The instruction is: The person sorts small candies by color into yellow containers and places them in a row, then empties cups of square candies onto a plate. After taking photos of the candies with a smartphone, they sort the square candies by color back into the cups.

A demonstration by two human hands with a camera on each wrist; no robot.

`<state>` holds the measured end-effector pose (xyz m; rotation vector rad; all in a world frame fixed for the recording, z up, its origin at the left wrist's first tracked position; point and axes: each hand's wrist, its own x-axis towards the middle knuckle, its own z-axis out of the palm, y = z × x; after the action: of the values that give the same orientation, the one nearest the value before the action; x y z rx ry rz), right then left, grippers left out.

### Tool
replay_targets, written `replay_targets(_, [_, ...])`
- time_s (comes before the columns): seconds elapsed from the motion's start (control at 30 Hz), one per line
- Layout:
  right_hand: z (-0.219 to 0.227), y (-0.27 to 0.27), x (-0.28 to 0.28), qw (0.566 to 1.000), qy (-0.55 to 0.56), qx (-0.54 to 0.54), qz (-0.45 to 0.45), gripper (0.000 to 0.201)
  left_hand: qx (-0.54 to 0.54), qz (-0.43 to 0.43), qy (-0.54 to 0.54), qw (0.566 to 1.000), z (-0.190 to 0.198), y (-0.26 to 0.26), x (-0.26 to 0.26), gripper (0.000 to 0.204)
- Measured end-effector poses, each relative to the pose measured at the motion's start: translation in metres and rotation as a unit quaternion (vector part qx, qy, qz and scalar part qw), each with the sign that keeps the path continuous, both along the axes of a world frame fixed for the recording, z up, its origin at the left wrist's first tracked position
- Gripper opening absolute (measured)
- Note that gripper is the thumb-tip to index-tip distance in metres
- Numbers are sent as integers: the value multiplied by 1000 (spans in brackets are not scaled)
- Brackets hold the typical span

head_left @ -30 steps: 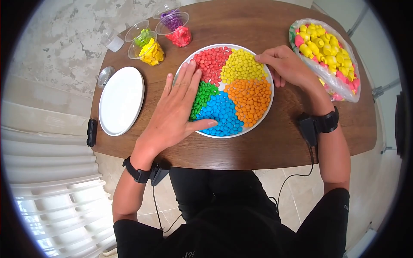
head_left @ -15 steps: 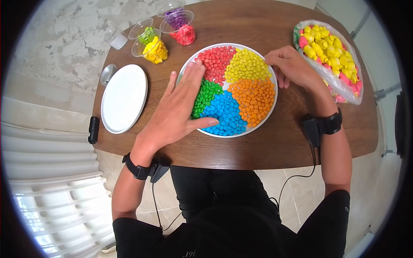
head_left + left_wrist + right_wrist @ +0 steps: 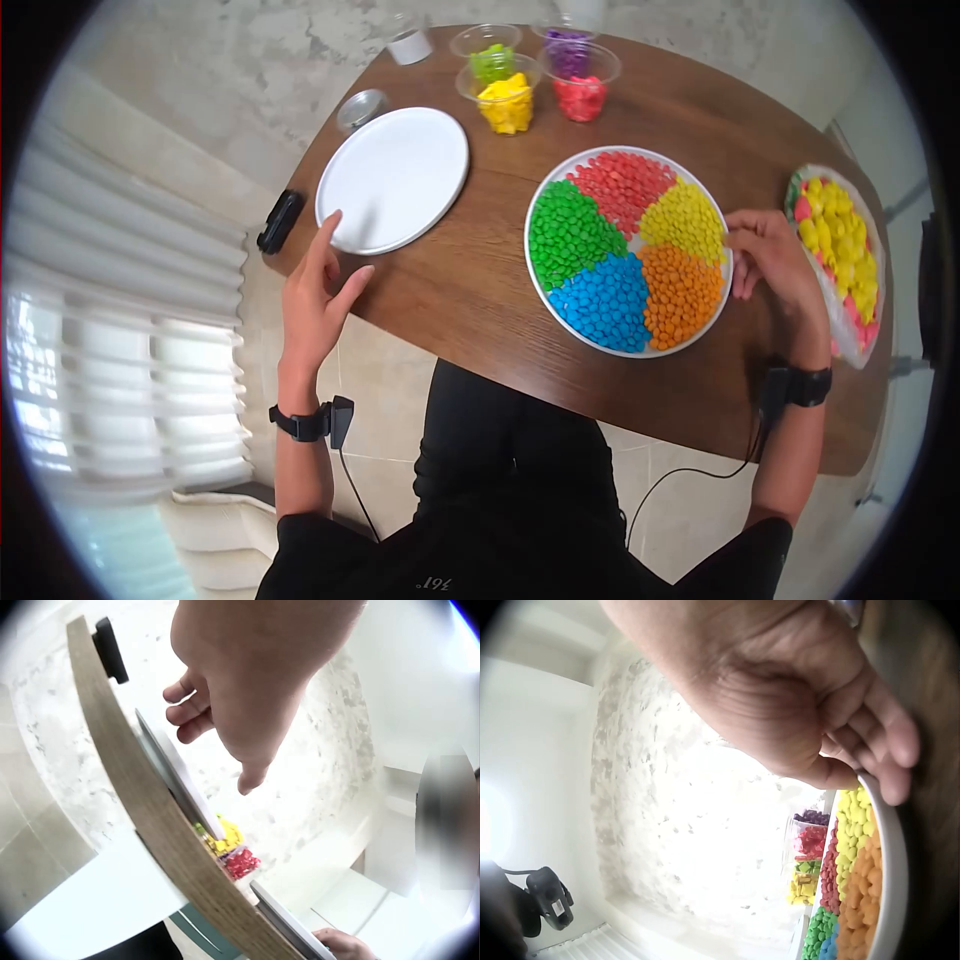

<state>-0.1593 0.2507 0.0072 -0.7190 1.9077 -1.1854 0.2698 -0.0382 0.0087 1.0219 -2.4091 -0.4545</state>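
A round white plate [image 3: 529,262] holds red, yellow, orange, blue and green candies in wedges. At its right edge, my right hand [image 3: 783,262] pinches the rim; the right wrist view shows the thumb of this hand [image 3: 780,712] over the rim [image 3: 895,851] and fingers outside it. My left hand [image 3: 313,305] is at the lower left of a bare white plate [image 3: 400,180], index finger stretched toward its edge, thumb apart. In the left wrist view that hand [image 3: 244,682] holds nothing, above the plate's edge [image 3: 178,771]; contact is unclear.
Clear cups with green, yellow [image 3: 506,104], purple and red [image 3: 580,98] pieces stand at the back. A round tin [image 3: 362,110] and a black object [image 3: 281,221] lie at the left. A bag of yellow and pink pieces [image 3: 842,250] lies at the right.
My left hand has left the candy plate and moved left to the bare plate. My right hand stays at the candy plate's rim. The head view has turned left.
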Motion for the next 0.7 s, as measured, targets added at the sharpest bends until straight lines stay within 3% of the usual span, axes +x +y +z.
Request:
replay_targets(0.07, [0,0,0,1000,3,7,15,23,1,47,-37,998,-6,-2,7,70])
replay_targets(0.13, [-5,-1,-13,999,4,3,35,23,-93,-11,-85,992,-7,5,-8,63])
replay_targets(0.27, [-5,1,-14,1000,8,4,27,23,-181,16,-12,983,-26,-5,-15,48])
replay_targets(0.47, [-10,3,-20,998,-22,-9,60,21,-166,88,55,981,-40,9,-31,38])
replay_targets(0.57, [-10,3,-22,996,-30,-16,76,18,-230,69,81,967,-34,19,-36,38])
replay_targets(0.7, [-16,2,-22,996,-30,-22,79,17,-324,-58,-9,944,-28,7,-33,34])
